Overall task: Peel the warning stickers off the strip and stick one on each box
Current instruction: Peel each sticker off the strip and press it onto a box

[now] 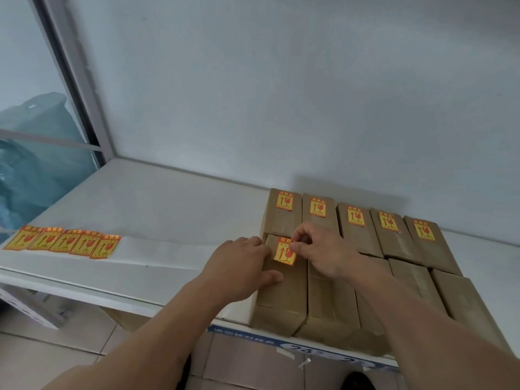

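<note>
White desk [157, 209] against a pale wall carried everything. Sticker [284, 251], thin, light and limp, lay partly on the near-left box [284, 288]; its upper corner was pinched by the right hand [320, 250], probably the best hold, since the adhesive back would cling if touched. Left hand [239, 266] lay spread, flat on that box's left edge. Five far-row boxes [357, 229] already bore stickers; remaining near-row boxes [416, 288] showed none. Far left, the strip [64, 242] held five stickers. Box contents were hidden.
</note>
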`<state>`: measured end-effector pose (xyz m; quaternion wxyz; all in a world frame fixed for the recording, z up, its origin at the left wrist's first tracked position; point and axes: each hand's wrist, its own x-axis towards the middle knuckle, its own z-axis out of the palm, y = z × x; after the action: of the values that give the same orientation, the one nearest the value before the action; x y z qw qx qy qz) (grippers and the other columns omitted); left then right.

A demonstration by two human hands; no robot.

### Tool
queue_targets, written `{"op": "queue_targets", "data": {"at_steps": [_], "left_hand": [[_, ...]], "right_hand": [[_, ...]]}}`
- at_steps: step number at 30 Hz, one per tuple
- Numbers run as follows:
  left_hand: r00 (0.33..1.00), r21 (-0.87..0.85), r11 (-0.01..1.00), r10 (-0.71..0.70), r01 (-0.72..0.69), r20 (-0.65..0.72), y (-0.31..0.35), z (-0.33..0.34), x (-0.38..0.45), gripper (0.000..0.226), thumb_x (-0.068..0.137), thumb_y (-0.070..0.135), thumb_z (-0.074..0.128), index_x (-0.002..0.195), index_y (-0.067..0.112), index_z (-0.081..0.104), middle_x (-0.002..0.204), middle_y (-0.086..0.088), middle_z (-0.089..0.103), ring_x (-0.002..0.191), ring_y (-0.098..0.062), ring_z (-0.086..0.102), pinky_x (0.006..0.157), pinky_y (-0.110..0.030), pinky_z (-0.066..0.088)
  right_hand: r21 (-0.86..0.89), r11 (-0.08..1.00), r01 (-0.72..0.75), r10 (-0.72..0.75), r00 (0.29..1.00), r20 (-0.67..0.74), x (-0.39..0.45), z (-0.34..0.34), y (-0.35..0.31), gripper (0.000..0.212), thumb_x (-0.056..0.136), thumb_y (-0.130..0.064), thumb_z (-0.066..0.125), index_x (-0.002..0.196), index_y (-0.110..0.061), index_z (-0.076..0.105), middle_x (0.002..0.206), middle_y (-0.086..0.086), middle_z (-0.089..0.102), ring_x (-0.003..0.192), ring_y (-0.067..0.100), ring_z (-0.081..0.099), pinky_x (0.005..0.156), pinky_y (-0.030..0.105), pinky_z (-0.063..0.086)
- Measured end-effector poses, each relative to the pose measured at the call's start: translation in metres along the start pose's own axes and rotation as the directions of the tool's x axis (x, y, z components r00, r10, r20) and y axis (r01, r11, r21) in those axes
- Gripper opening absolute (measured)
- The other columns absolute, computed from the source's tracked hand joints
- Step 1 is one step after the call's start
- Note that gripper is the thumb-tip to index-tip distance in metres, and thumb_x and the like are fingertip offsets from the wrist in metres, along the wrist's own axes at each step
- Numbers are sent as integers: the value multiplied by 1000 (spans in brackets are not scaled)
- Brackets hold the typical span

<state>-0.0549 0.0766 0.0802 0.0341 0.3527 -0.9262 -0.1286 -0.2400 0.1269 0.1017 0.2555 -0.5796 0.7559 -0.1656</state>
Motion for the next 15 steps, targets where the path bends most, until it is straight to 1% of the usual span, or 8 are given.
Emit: {"op": "queue_targets", "data": {"at_steps": [6, 10, 15], "left_hand": [[1000, -5, 1000, 7, -7, -4, -1, 1, 1, 60, 87, 66, 44, 133, 29, 48, 127, 6, 55, 114, -14, 51, 92, -32, 42], [1000, -10, 1000, 5, -5, -1, 0, 0, 1, 60, 87, 66, 45, 134, 29, 47, 128, 6, 55, 114, -15, 51, 93, -33, 42], [1000, -16, 1000, 6, -6, -2, 0, 0, 2, 60, 87, 65, 45, 134, 28, 48, 128, 6, 54, 114, -14, 51, 93, -33, 44]], "right_hand": [[-54, 999, -1, 1, 1000, 4, 7, 0, 2, 7, 94, -33, 57, 101, -31, 56, 96, -12, 60, 90, 7, 57, 74, 21, 45], [-54, 999, 4, -3, 1000, 22, 9, -1, 1, 6, 95, -32, 56, 101, -31, 56, 97, -11, 60, 91, 7, 57, 75, 23, 46], [-69, 998, -4, 6, 999, 32, 10, -1, 1, 7, 95, -32, 57, 102, -31, 57, 99, -10, 60, 93, 9, 57, 82, 28, 49]]}}
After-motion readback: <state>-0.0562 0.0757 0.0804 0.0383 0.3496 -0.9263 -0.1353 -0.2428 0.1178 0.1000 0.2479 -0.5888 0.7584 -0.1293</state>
